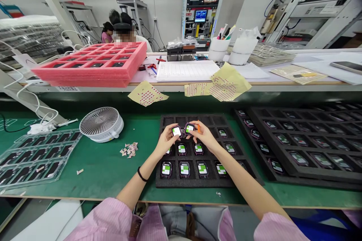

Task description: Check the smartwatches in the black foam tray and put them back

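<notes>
Over a black foam tray [186, 183], my left hand [166, 140] holds a small square watch [176, 131] with a mostly white lit screen. Close beside it, a second watch [189, 128] with a green and white screen is in my right hand [204, 135]. An orange object [198, 127] shows at the fingers of my right hand; its full shape is hidden. Several watches sit screen up in the tray compartments, among them one in the front row [184, 169] showing green and white. My forearms cover part of the tray.
Black trays of watches [319, 175] are stacked at the right. Left are a round fan [102, 124], small paper pieces [129, 150] and a clear tray [60, 169]. A shelf [175, 88] beyond holds a pink foam tray [85, 77]. A person in a cap is behind it.
</notes>
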Tool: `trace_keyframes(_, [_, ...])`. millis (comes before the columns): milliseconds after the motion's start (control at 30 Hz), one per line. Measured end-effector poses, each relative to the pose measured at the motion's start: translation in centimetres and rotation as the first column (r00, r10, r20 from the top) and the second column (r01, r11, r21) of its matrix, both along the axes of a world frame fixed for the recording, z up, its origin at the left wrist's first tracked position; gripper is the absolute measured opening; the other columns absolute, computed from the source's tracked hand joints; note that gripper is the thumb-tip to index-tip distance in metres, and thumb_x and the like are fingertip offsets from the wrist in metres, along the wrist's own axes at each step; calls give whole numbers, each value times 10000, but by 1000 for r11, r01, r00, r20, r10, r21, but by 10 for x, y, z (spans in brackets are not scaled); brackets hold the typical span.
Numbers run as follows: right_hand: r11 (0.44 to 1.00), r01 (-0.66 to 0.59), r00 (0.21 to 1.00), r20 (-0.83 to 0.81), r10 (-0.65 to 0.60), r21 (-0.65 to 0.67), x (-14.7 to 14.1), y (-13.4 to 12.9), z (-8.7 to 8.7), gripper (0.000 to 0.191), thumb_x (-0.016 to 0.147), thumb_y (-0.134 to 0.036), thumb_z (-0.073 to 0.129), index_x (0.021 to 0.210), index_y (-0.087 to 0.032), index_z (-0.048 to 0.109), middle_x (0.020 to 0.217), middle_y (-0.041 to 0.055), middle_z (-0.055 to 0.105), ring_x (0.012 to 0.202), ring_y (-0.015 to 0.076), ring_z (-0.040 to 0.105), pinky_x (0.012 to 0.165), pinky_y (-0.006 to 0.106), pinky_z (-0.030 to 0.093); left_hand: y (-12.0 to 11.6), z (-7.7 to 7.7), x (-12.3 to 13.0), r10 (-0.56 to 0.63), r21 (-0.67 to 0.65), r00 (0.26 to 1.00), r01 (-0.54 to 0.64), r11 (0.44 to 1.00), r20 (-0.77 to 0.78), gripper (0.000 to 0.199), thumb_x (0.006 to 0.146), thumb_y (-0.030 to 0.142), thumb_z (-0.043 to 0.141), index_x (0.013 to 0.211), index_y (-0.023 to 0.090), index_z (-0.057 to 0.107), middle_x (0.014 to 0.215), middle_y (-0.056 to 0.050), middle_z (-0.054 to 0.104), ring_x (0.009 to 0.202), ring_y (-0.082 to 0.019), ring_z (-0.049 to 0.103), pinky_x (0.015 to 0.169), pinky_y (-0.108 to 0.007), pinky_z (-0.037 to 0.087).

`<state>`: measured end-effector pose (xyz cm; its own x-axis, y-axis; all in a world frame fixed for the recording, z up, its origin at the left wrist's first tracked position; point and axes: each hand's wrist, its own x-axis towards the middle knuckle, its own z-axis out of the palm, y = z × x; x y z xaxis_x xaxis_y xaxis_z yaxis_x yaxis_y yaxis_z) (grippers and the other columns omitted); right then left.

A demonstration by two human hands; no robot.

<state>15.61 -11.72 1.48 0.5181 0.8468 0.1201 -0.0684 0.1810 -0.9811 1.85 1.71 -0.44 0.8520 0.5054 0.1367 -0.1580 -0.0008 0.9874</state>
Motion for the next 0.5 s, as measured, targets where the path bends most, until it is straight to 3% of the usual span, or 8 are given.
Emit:
trace_keyframes(267, [999, 33, 999, -18, -34, -18, -3, -2, 6, 344, 755, -406, 679, 993, -200, 541, 824, 12, 598, 560, 151, 662, 373, 196, 399, 0, 9, -2, 37, -13, 998, -38, 999, -54, 354, 802, 442, 595, 1032, 174, 615, 808, -45, 687, 513, -102, 573, 437, -204, 396])
trace_keyframes(400, [999, 40, 999, -8, -40, -25, -3, -2, 6, 365, 722, -396, 710, 984, -205, 541, 826, 7, 598, 559, 148, 666, 376, 192, 396, -1, 8, -2, 22, -16, 998, -23, 1000, -64, 357, 791, 461, 603, 986, 162, 613, 757, -41, 676, 557, -123, 584, 454, -214, 437])
trace_keyframes(500, [999, 37, 999, -34, -38, -14, -2, -2, 5, 356, 742, -426, 683, 981, -199, 547, 802, 8, 608, 538, 143, 655, 369, 191, 384, -2, 4, -1, 21, 18, 999, -20, 1000, -32, 412, 753, 436, 652, 1053, 163, 584, 856, -56, 674, 635, -127, 600, 506, -216, 468])
